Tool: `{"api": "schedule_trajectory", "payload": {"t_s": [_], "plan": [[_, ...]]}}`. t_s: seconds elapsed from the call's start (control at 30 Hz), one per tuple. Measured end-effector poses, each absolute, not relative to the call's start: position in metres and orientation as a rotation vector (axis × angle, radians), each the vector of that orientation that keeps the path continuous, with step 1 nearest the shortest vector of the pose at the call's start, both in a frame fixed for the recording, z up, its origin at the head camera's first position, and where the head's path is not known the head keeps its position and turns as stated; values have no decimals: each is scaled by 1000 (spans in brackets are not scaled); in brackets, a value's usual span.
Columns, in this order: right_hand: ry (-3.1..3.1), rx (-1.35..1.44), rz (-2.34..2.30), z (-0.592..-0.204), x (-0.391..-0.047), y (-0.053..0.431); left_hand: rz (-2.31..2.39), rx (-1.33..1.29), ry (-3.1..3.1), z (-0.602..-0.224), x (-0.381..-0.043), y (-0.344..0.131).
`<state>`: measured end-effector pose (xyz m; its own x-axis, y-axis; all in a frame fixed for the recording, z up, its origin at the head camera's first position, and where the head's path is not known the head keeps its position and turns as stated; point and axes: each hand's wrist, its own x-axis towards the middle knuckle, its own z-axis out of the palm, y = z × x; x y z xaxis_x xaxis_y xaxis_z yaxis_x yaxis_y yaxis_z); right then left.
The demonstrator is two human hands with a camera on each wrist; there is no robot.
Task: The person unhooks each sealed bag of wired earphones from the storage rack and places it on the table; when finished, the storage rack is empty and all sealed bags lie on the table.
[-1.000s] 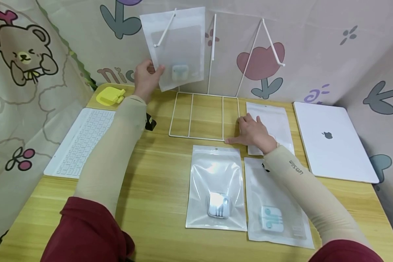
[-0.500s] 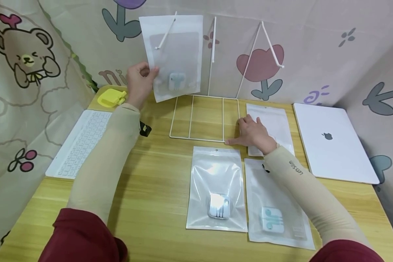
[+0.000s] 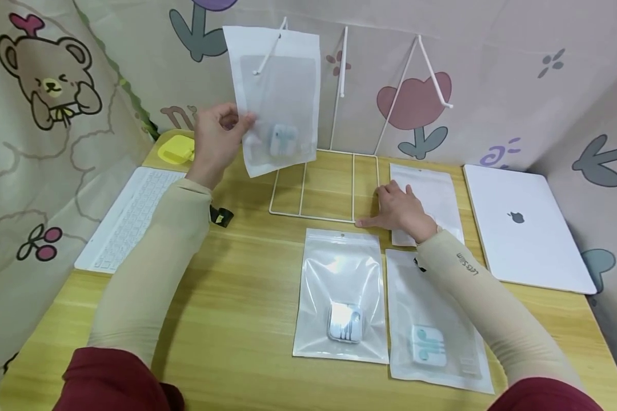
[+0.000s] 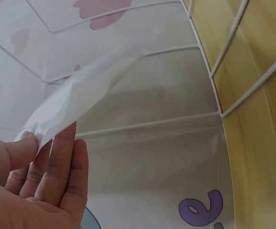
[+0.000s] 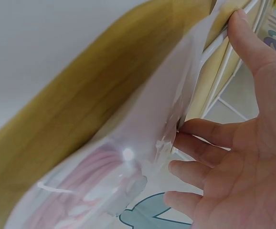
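Observation:
My left hand (image 3: pixel 218 137) pinches the left edge of a frosted zip bag (image 3: pixel 277 85) between thumb and fingers. A small white case of earphones (image 3: pixel 284 140) shows low inside it. The bag is on the left hook (image 3: pixel 269 54) of a white wire rack (image 3: pixel 311 217), with the hook's arm sticking out in front. In the left wrist view, the held bag (image 4: pixel 76 102) slants up from the thumb. My right hand (image 3: pixel 398 208) rests at the rack's front right corner, its thumb touching the base wire and its fingers extended along the side, over part of another bag (image 3: pixel 434 194).
Two more zip bags, one shiny (image 3: pixel 341 274) and one frosted (image 3: pixel 416 302), lie in front of the rack with earphone cases. A white laptop (image 3: pixel 529 222) lies right, a white keyboard (image 3: pixel 133 220) left, beside a yellow object (image 3: pixel 176 149). Two further hooks (image 3: pixel 343 63) bear no bags.
My left hand has moved down and slightly left with the bag's edge. The bag's lower end hangs lower, covering more of the rack's base. My right hand has stayed in place.

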<state>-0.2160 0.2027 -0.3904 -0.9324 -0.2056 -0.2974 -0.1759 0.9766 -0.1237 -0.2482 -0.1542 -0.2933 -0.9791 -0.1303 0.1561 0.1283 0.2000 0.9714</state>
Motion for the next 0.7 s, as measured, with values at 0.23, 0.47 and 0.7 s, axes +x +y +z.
{"api": "schedule_trajectory", "payload": {"t_s": [0.23,0.47,0.7], "plan": [[2814,-280,-150,-392,-216,203,-1829,-78,-2247,-293,-229,-157],[2818,-285,-155,-392,-216,203,-1824,-119,-2244,-285,-210,-158],[2821,-287,-158,-392,-217,205,-1909,-161,-2214,-279,-193,-158]]}}
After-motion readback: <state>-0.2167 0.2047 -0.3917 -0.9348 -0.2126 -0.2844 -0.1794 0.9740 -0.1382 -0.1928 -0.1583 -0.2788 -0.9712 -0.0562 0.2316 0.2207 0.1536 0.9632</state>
